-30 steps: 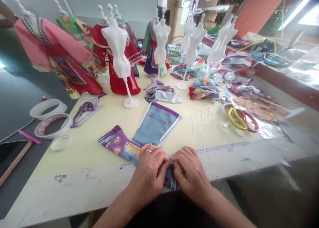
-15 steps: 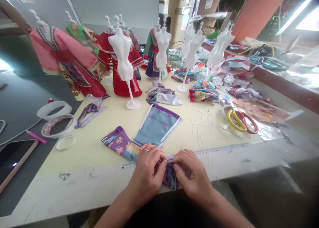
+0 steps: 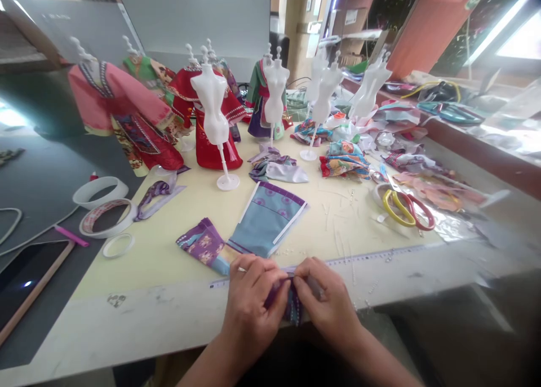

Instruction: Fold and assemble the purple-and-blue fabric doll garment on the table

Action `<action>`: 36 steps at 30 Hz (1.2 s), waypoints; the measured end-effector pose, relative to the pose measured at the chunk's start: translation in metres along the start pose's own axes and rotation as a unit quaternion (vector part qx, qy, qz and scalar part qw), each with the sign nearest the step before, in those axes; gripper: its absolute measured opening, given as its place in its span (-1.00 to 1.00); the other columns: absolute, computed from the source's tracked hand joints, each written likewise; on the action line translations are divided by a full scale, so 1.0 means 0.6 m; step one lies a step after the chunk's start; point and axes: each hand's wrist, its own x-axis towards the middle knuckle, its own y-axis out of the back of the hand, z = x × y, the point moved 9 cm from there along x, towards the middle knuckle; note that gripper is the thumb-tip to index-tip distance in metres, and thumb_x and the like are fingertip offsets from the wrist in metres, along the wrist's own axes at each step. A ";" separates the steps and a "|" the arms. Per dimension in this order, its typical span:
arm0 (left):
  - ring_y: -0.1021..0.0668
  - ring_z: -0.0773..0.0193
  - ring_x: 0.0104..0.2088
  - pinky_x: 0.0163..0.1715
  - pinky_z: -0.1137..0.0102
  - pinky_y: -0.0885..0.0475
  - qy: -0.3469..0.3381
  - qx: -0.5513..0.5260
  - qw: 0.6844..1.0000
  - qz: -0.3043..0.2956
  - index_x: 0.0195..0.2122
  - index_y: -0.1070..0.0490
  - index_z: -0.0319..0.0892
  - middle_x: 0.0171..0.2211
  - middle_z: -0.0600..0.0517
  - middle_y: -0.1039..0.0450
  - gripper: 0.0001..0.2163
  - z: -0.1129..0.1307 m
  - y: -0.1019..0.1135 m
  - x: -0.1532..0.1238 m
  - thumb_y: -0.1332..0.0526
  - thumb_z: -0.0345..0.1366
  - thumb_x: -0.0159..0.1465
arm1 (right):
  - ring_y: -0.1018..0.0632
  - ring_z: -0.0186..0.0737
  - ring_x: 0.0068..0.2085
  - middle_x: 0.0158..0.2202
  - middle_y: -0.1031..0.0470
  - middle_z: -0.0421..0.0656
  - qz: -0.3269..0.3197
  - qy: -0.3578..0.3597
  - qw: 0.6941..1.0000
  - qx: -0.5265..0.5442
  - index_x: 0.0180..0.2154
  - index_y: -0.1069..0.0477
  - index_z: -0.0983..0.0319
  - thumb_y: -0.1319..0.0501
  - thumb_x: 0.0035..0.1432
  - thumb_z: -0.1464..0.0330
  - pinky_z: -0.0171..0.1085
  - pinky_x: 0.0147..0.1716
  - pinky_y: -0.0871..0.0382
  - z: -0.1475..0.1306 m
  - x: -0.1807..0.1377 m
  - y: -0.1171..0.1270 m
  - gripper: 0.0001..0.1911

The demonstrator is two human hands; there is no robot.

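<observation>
My left hand (image 3: 256, 294) and my right hand (image 3: 323, 297) meet at the table's front edge, thumbs and forefingers pinching a small piece of purple patterned fabric (image 3: 295, 308) edged with pale dotted trim. Most of that piece is hidden by my fingers. A ring shows on my left hand. Just beyond lies a flat blue fabric panel (image 3: 266, 218) with a purple band and white strips along its sides. Left of it is a folded purple floral fabric piece (image 3: 205, 243). A clear ruler (image 3: 359, 257) runs along the table behind my hands.
White mini dress forms (image 3: 211, 105) stand at the back, several wearing small robes (image 3: 122, 114). Scissors (image 3: 399, 207) with yellow and red handles lie right, before heaped fabric scraps (image 3: 344, 159). Tape rolls (image 3: 107, 218), a pink pen (image 3: 71, 236) and a phone (image 3: 31, 274) are left.
The view has tilted and shifted slightly, so the table items appear lower. My hands have drawn closer together on the purple fabric, keeping their pinch.
</observation>
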 end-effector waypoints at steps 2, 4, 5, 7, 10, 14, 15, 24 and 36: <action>-0.40 0.23 -0.30 -0.18 0.22 -0.26 0.003 0.000 1.000 -0.006 -0.32 -0.39 -0.20 -0.39 0.01 -0.43 -0.86 0.009 -0.002 -0.003 -0.19 -0.55 0.14 | -0.37 -0.28 -0.42 -0.52 -0.34 -0.21 -0.004 -0.007 1.000 0.009 -0.49 -0.27 0.22 -0.07 0.13 0.47 -0.29 -0.39 -0.22 0.001 -0.001 -0.002 -0.84; -0.41 0.23 -0.31 -0.18 0.23 -0.26 0.011 0.002 1.000 -0.006 -0.30 -0.41 -0.20 -0.39 0.02 -0.46 -0.85 0.012 -0.003 -0.003 -0.19 -0.55 0.15 | -0.38 -0.28 -0.42 -0.51 -0.35 -0.21 -0.008 -0.008 1.000 0.015 -0.49 -0.29 0.23 -0.08 0.14 0.47 -0.30 -0.39 -0.23 0.001 -0.002 -0.003 -0.84; -0.42 0.24 -0.31 -0.18 0.23 -0.26 0.015 0.001 1.000 -0.005 -0.30 -0.41 -0.20 -0.38 0.02 -0.47 -0.85 0.012 -0.003 -0.003 -0.20 -0.55 0.15 | -0.38 -0.28 -0.42 -0.51 -0.36 -0.21 -0.009 -0.007 1.000 0.017 -0.48 -0.30 0.23 -0.08 0.14 0.47 -0.30 -0.39 -0.23 0.001 -0.002 -0.004 -0.84; -0.42 0.24 -0.31 -0.17 0.24 -0.26 0.024 -0.005 1.000 -0.004 -0.30 -0.41 -0.19 -0.38 0.04 -0.48 -0.86 0.010 -0.002 -0.003 -0.20 -0.54 0.15 | -0.39 -0.28 -0.41 -0.50 -0.37 -0.20 -0.012 0.001 1.000 0.021 -0.48 -0.31 0.23 -0.08 0.14 0.47 -0.29 -0.38 -0.23 -0.001 -0.003 -0.004 -0.85; -0.44 0.26 -0.32 -0.18 0.26 -0.27 0.036 -0.014 0.999 -0.014 -0.31 -0.41 -0.17 -0.38 0.06 -0.50 -0.87 0.006 -0.004 -0.002 -0.19 -0.52 0.16 | -0.38 -0.27 -0.41 -0.50 -0.37 -0.20 -0.013 0.020 1.000 0.016 -0.47 -0.31 0.23 -0.07 0.15 0.48 -0.27 -0.37 -0.23 -0.006 -0.005 -0.003 -0.84; -0.45 0.26 -0.32 -0.15 0.25 -0.27 0.051 -0.005 0.998 -0.029 -0.33 -0.42 -0.14 -0.40 0.08 -0.51 -0.90 0.002 -0.004 -0.002 -0.17 -0.47 0.18 | -0.36 -0.26 -0.42 -0.51 -0.37 -0.19 -0.018 0.049 0.999 -0.008 -0.47 -0.31 0.22 -0.06 0.14 0.50 -0.25 -0.36 -0.22 -0.015 -0.007 -0.004 -0.83; -0.46 0.26 -0.32 -0.14 0.24 -0.27 0.054 -0.004 0.998 -0.031 -0.34 -0.42 -0.14 -0.40 0.08 -0.51 -0.90 0.002 -0.004 -0.002 -0.17 -0.47 0.18 | -0.36 -0.25 -0.42 -0.51 -0.37 -0.19 -0.019 0.055 0.998 -0.015 -0.47 -0.31 0.22 -0.06 0.14 0.50 -0.24 -0.35 -0.22 -0.018 -0.007 -0.005 -0.83; -0.45 0.26 -0.36 -0.15 0.24 -0.27 0.077 -0.017 0.996 -0.032 -0.41 -0.38 -0.15 -0.45 0.08 -0.48 -0.89 0.000 -0.002 -0.002 -0.14 -0.49 0.18 | -0.35 -0.24 -0.41 -0.51 -0.37 -0.17 -0.022 0.047 0.998 -0.027 -0.49 -0.31 0.22 -0.05 0.14 0.49 -0.24 -0.38 -0.21 -0.018 -0.007 -0.010 -0.82; -0.47 0.24 -0.38 -0.28 0.29 -0.35 0.194 -0.069 0.975 -0.082 -0.46 -0.40 -0.13 -0.47 0.09 -0.47 -0.89 -0.036 -0.019 -0.006 -0.14 -0.42 0.17 | -0.41 -0.29 -0.43 -0.52 -0.39 -0.20 -0.022 -0.016 0.999 0.024 -0.51 -0.34 0.23 -0.09 0.10 0.48 -0.32 -0.42 -0.28 -0.003 0.000 -0.007 -0.83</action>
